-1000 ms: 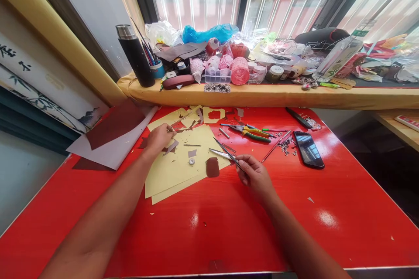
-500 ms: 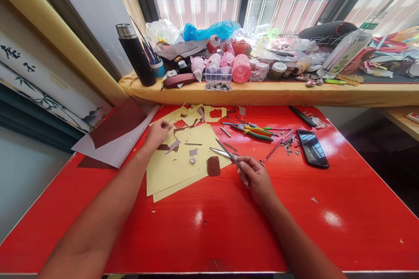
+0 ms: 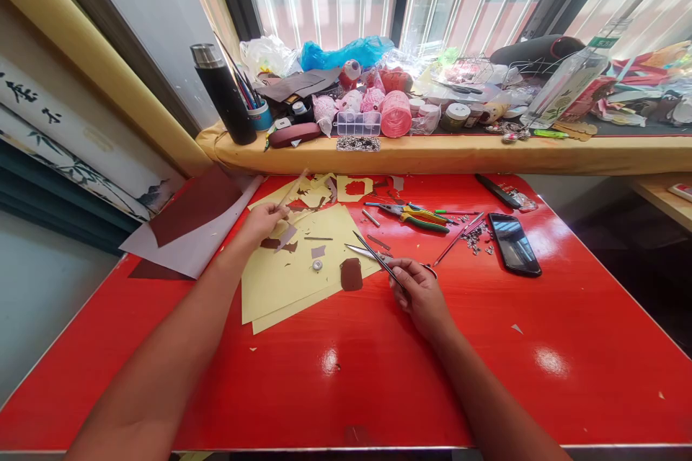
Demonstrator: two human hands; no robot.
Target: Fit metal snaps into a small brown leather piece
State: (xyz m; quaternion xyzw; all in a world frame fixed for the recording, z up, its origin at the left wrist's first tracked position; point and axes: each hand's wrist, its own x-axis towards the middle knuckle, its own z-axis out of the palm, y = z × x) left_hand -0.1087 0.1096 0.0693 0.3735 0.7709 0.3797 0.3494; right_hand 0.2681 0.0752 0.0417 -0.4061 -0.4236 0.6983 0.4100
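Over the upper left of the yellow paper sheets (image 3: 286, 288), my left hand (image 3: 264, 222) is closed in a pinch. A thin pale strip (image 3: 293, 189) sticks out beyond its fingertips; its material is unclear. My right hand (image 3: 419, 295) grips a thin black pencil-like stick (image 3: 373, 251), its tip slanting up to the left. Scissors (image 3: 363, 251) lie crossed under that stick, their handles partly covered by my right hand. A brown paper piece (image 3: 351, 274) with rounded corners is left of the right hand. A small round silver object (image 3: 317, 266) sits on the yellow sheets.
Pliers (image 3: 416, 217) and a phone (image 3: 515, 245) lie on the red table (image 3: 335, 396). Small metal bits (image 3: 476, 238) are scattered between them. Brown and white sheets (image 3: 189, 230) lie at the left. A black flask (image 3: 224, 97) and craft supplies crowd the windowsill.
My left hand has shifted slightly right, and the pale strip at its fingertips shows more clearly, tilted steeper. My right hand stays nearly still with the black stick. The view has moved slightly.
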